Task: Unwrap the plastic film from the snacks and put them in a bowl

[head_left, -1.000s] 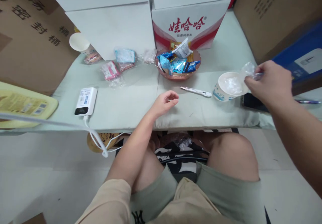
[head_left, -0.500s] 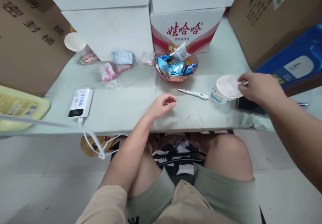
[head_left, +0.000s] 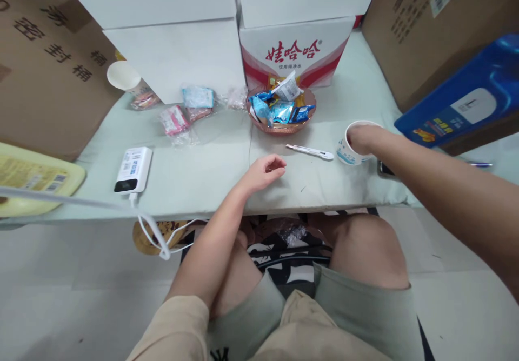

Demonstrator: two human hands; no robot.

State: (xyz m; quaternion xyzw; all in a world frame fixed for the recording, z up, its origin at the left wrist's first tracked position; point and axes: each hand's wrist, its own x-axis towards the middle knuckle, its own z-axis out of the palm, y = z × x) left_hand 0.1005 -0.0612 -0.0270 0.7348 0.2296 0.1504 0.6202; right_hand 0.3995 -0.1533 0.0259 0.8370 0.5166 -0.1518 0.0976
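Note:
My right hand [head_left: 364, 136] reaches down into a paper cup [head_left: 352, 153] with a blue pattern. Its fingers are hidden inside, so whether they hold anything does not show. My left hand [head_left: 265, 173] rests at the front of the table, fingers loosely curled with a gap to the thumb and nothing visible between them. Between the two hands lies a white utility knife [head_left: 310, 151]. Behind the knife, a pinkish scalloped bowl [head_left: 279, 128] holds several wrapped snack packets [head_left: 283, 111].
Plastic-wrapped packets [head_left: 175, 120] and another paper cup [head_left: 125, 77] lie at the back left. A white power bank [head_left: 133, 169] with a cable sits left. White boxes [head_left: 300, 53] line the back; a blue bottle [head_left: 458, 107] leans right. A dark object [head_left: 384, 169] lies under my right forearm.
My right hand has moved left and down from the cup's rim into the cup. The whitish plastic seen at its fingers is now hidden. My left hand has barely moved.

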